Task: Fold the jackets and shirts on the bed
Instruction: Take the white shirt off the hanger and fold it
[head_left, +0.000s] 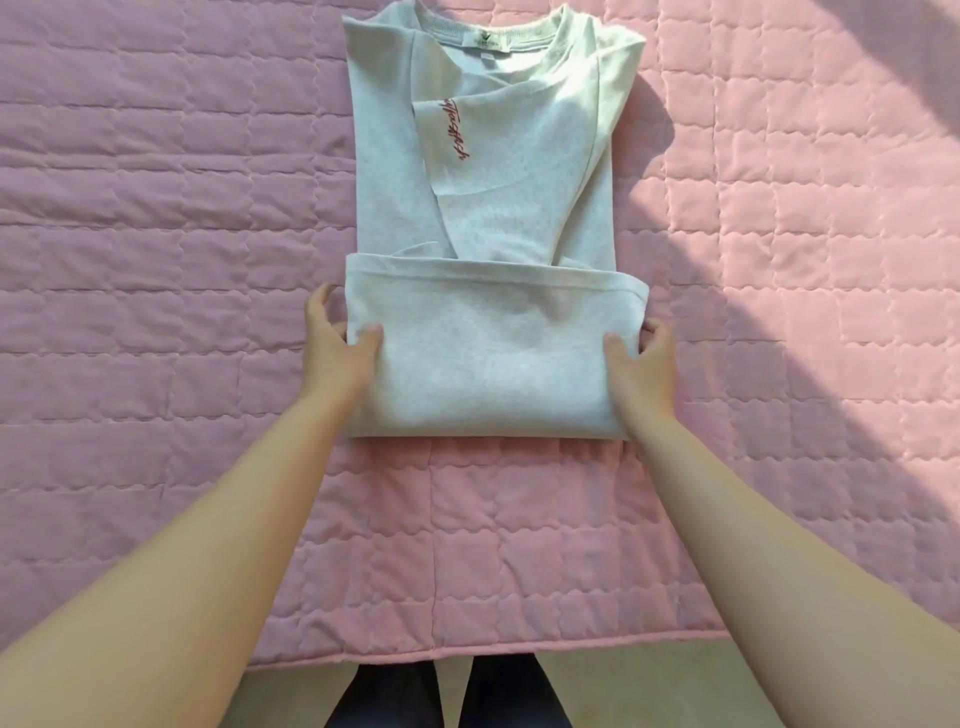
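Dark trouser legs (400, 696) stand at the bed's near edge. Left hand (337, 345) and right hand (639, 358) each pinch a side of the grey sweatshirt (493, 218), thumbs on top and fingers tucked at its edges. The garment lies mid-width on the pink quilt (156, 208), collar toward the far edge. Sleeves are folded in and the hem is turned up. Judged remaining: one further fold toward the collar. No other garment is in view.

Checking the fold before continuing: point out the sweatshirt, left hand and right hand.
sweatshirt (493, 364): head view, middle of the folded-up lower part.
left hand (340, 353): head view, back of the hand at the fold's left edge.
right hand (641, 364): head view, back of the hand at the fold's right edge.
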